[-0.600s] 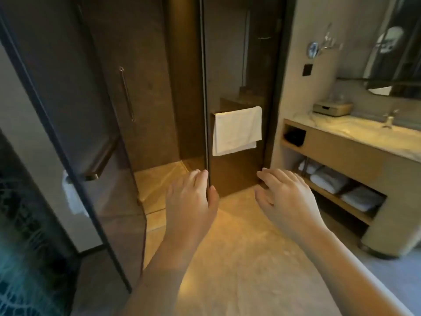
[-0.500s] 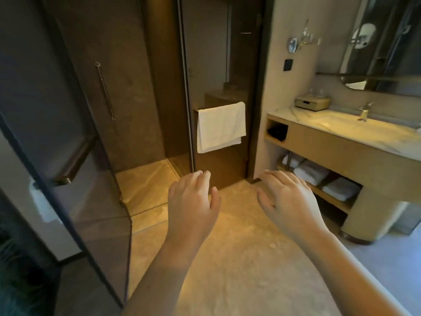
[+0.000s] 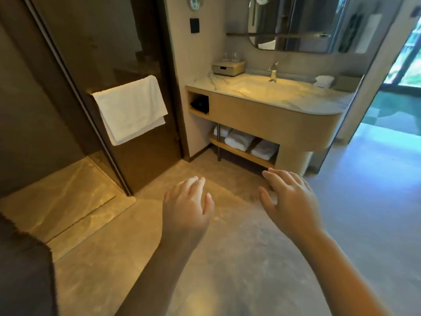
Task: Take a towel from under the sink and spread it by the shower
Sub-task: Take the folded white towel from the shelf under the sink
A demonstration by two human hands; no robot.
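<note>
so we're at the approach step, nothing picked up yet. left hand (image 3: 185, 208) and right hand (image 3: 288, 201) both hover over the floor (image 3: 227, 258), palms down, fingers loosely spread, empty, touching nothing.

target is the folded towels (image 3: 239, 140) on the low shelf (image 3: 241, 152) under the sink counter (image 3: 273, 92). i count roughly three white bundles side by side: one far left behind a thin metal post (image 3: 218, 142), one in the middle, one on the right (image 3: 264, 149). right hand is nearest that shelf but well short of it.

next move, my read: crouch and reach the right hand into the shelf opening, take one bundle whole so it doesn't unfold midway, then carry it left to the shower threshold (image 3: 68, 201) and open it flat on the floor there. low shelf means the overhanging cabinet front (image 3: 273, 119) limits clearance from above.

don't confuse it with the hanging towel (image 3: 132, 108) on the bar at the glass door (image 3: 141, 65) (that one isn't under the sink).

hard to tell: back of the shelf is in shadow, so depth and any further towels are unknown. leftmost bundle is partly hidden by the post. dark item in the small cubby (image 3: 200, 103) is unidentifiable. bottom-left dark mass is cut off and blurred.
</note>
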